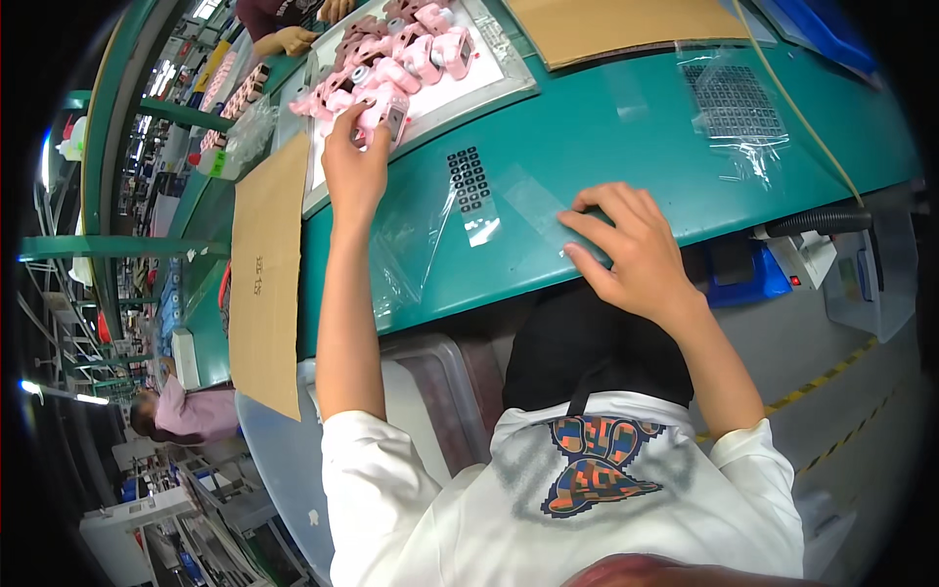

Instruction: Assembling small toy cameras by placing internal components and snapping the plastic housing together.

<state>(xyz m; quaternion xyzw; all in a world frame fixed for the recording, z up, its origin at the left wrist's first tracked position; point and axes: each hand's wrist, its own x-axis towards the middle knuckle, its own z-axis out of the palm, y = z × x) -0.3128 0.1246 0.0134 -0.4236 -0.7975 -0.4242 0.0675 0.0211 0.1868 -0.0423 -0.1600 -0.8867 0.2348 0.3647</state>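
My left hand (355,166) reaches to the near edge of a white tray (445,115), its thumb and fingers closed around a pink plastic camera-like housing (394,115) with a dark square window. More pink housings (419,57) lie heaped in the tray behind it. Over the near edge of the green table, my right hand (631,240) hovers with fingers curved and apart, nothing visible in them. Beside its fingertips lies a clear film strip (536,201). Between my hands is a sheet of small black square stickers (468,176) on clear backing.
A larger sticker sheet (734,103) in clear plastic lies at the far right, near a yellowish cord (797,103). Cardboard pieces (266,279) sit left and at the back (626,29). Another person's hand (295,40) is beyond the tray. A green shelf frame stands left.
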